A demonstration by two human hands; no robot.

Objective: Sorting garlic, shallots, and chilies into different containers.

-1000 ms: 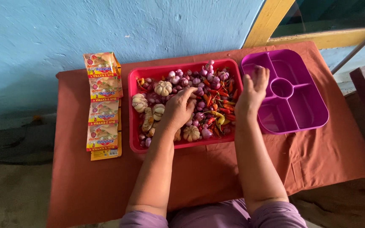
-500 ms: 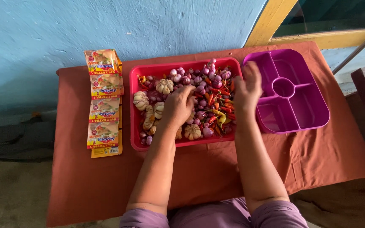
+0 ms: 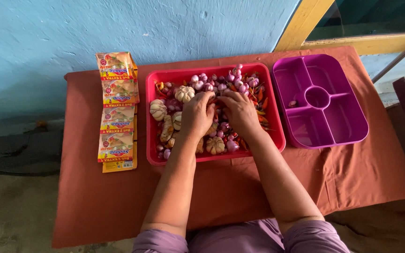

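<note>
Cloth-covered table (image 3: 240,187): sachets (image 3: 117,112), red tray (image 3: 277,126), purple tray (image 3: 352,136).

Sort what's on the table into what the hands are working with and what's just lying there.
In use:
left hand and right hand, both down among the shallots
red tray of shallots, garlic and chillies
purple divided tray, one small shallot in it

Lying about:
row of sachets
brown cloth

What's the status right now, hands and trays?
Left hand and right hand both down in red tray, on shallots and chillies. One small shallot in purple divided tray. Nothing blocking.
</note>
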